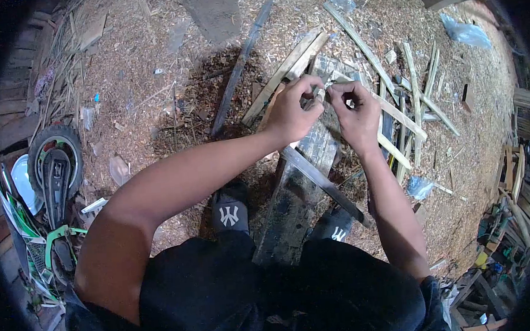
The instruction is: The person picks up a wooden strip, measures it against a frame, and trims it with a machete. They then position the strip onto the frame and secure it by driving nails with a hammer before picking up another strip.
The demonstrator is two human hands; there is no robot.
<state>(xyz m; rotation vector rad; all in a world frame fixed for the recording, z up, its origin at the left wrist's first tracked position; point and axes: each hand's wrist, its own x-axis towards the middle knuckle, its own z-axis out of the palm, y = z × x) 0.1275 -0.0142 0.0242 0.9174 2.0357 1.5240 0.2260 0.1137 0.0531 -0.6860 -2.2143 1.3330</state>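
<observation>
My left hand (297,108) is raised over a dark, worn plank (289,209), thumb and fingers curled into a pinch. Facing it, my right hand (357,116) pinches in the same way, its fingertips nearly meeting those of the left. A small pale bit (327,85) shows between the fingertips, too small to name. Below the hands, a long flat blade-like strip (323,181) lies slantwise across the plank. Light wooden slats (290,68) lie beyond my left hand, and another slat (399,115) lies to the right of my right hand.
Wood shavings cover the ground (132,40). A long dark strip (242,65) lies ahead on the left. A green and white motorbike (53,188) stands at the left edge. Clear plastic (465,32) lies at the far right, and piled wood (522,212) lines the right edge.
</observation>
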